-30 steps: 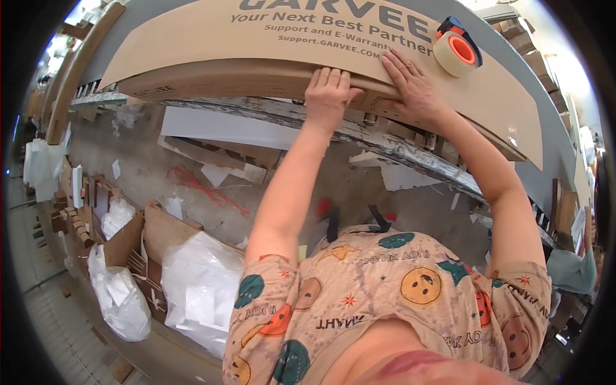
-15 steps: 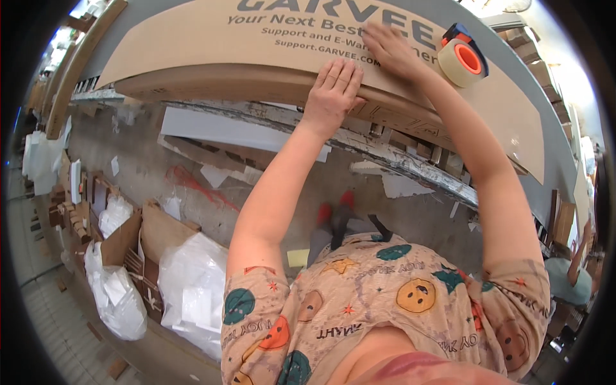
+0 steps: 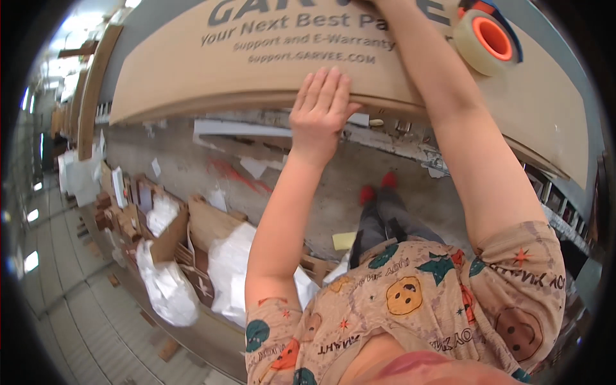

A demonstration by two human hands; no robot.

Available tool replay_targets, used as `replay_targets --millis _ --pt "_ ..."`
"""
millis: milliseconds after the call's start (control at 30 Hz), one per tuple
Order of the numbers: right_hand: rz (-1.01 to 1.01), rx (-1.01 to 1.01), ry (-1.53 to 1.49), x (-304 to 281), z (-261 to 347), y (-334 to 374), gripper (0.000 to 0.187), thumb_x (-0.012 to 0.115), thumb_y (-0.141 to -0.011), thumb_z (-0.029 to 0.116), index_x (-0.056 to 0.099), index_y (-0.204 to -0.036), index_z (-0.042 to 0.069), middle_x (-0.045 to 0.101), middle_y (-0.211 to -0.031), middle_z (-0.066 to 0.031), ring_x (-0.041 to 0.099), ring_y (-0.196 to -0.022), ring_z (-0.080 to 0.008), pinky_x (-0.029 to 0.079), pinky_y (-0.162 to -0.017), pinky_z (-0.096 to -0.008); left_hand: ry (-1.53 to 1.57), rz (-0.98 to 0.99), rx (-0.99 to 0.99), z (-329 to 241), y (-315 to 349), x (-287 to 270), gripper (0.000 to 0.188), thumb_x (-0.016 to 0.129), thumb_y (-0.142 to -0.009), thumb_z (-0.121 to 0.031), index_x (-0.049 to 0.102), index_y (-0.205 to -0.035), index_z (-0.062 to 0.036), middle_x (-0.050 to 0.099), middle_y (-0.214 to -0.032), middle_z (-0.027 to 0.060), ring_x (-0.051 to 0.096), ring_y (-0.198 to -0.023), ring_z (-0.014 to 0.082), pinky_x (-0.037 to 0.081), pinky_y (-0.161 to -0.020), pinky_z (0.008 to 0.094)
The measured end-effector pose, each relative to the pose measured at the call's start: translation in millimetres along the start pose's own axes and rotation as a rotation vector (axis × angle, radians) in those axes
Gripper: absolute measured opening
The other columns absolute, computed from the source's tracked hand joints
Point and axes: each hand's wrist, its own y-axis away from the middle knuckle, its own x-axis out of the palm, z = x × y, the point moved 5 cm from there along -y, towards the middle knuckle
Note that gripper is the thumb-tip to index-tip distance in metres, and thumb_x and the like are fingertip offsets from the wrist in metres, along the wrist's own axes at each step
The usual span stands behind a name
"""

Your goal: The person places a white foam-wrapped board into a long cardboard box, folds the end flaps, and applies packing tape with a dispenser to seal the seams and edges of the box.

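A long brown cardboard box (image 3: pixel 186 74) with dark printing lies across the top of the view. My left hand (image 3: pixel 322 106) rests on its near edge, fingers stretched out flat over the top face and thumb out to the side. My right arm reaches across the box to its far part. Only a sliver of my right hand (image 3: pixel 380 3) shows at the upper border, so its fingers are mostly cut off. To the right of that arm, a roll of clear tape (image 3: pixel 466 43) with an orange core sits on the box in a blue and orange dispenser (image 3: pixel 515 40).
The box lies on a grey work surface (image 3: pixel 557 48) with a worn metal edge (image 3: pixel 410 149). Below left, an open carton (image 3: pixel 215 221) holds white plastic-wrapped pieces (image 3: pixel 170 292). Paper scraps and red strapping (image 3: pixel 234 174) litter the floor. A brown board (image 3: pixel 96 96) stands at the far left.
My right hand has slid farther across the box, mostly out of view. The box's near flap, raised before, now lies lower under my left hand. The view has shifted.
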Motion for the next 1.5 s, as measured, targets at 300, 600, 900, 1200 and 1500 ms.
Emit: replay_targets --millis 300,600,900,1200,1500 --pt "-0.241 -0.05 0.009 18 8 -4 0.039 0.049 -0.086 0.03 0.062 -0.114 0.007 0.057 -0.118 -0.0191 0.043 -0.122 -0.0372 0.03 -0.106 -0.0428 -0.038 0.268 0.27 -21 -26 34 0.083 0.068 -0.07 -0.05 0.041 -0.137 -0.0088 0.041 -0.141 0.0108 0.037 -0.131 0.0298 0.027 -0.11 0.047" --pt "-0.033 0.078 -0.139 -167 -118 107 0.051 0.069 -0.075 0.044 0.057 -0.092 -0.003 0.058 -0.074 -0.0117 0.058 -0.065 -0.0211 0.049 -0.057 -0.0338 -0.051 0.199 0.232 9 -6 17 0.079 0.068 -0.072 -0.048 0.041 -0.135 -0.0094 0.04 -0.141 0.0122 0.036 -0.132 0.0313 0.028 -0.109 0.0474" --pt "0.642 0.529 -0.676 -79 -170 137 0.055 0.057 -0.08 0.047 0.054 -0.108 0.0 0.061 -0.093 -0.0189 0.063 -0.069 -0.0254 0.054 -0.065 -0.0374 -0.01 0.076 0.353 16 -5 34 0.071 0.069 -0.073 -0.045 0.046 -0.133 -0.0138 0.046 -0.135 0.0131 0.043 -0.124 0.0337 0.033 -0.103 0.0476" --pt "-0.449 0.737 -1.575 -85 -103 295 0.048 0.067 -0.077 0.033 0.054 -0.116 0.008 0.06 -0.11 -0.0087 0.063 -0.096 -0.022 0.055 -0.082 -0.0413 0.087 -0.062 0.406 31 2 39 0.06 0.067 -0.078 -0.041 0.05 -0.128 -0.0137 0.049 -0.127 0.0158 0.047 -0.116 0.0357 0.035 -0.099 0.0507" --pt "-0.495 0.438 -0.793 -151 1 193 0.045 0.053 -0.085 0.043 0.068 -0.104 0.005 0.068 -0.096 -0.0124 0.062 -0.091 -0.0181 0.047 -0.082 -0.0326 0.106 -0.053 0.448 40 12 49 0.051 0.061 -0.084 -0.038 0.051 -0.128 -0.0139 0.051 -0.128 0.0147 0.048 -0.118 0.0377 0.035 -0.099 0.0541"
